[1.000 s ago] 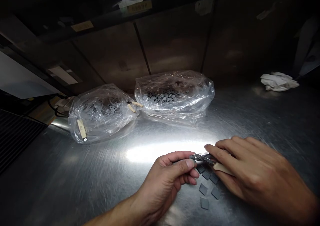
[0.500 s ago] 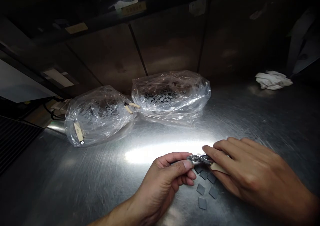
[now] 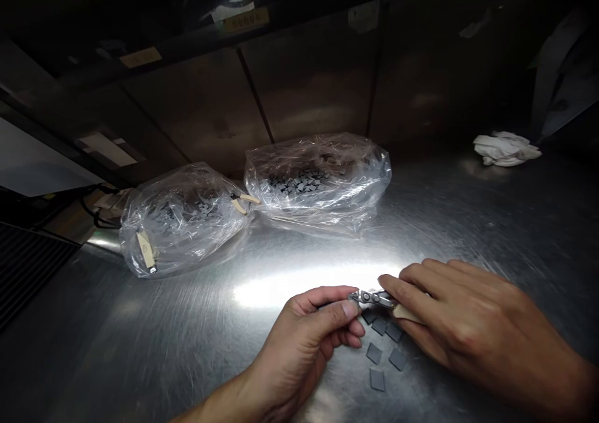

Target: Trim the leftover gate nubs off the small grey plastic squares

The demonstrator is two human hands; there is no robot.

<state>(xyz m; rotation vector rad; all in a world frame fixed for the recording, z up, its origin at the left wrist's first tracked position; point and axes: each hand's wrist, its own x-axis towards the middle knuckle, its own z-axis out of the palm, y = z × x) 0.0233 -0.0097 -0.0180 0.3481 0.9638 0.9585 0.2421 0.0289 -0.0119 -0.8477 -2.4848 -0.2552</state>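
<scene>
Between its thumb and forefinger, my left hand (image 3: pixel 309 335) pinches a small grey square piece (image 3: pixel 354 298), mostly covered by the fingers. My right hand (image 3: pixel 468 323) is closed around the cream handles of a pair of nippers (image 3: pixel 374 298). Their metal jaws touch the edge of the piece at my left fingertips. Beneath the nippers, several loose grey square pieces (image 3: pixel 377 379) lie flat on the metal table (image 3: pixel 196 335).
Two clear plastic bags stand at the back: a left bag (image 3: pixel 187 248) and a right bag (image 3: pixel 327 201), both with many grey pieces inside. Another cream-handled tool (image 3: pixel 239 204) lies between them. A cream utility knife (image 3: pixel 146 249) rests on the left bag. A crumpled white cloth (image 3: pixel 505 148) sits far right.
The view has shifted slightly. Both hands, the nippers and the pinched piece keep nearly the same position.
</scene>
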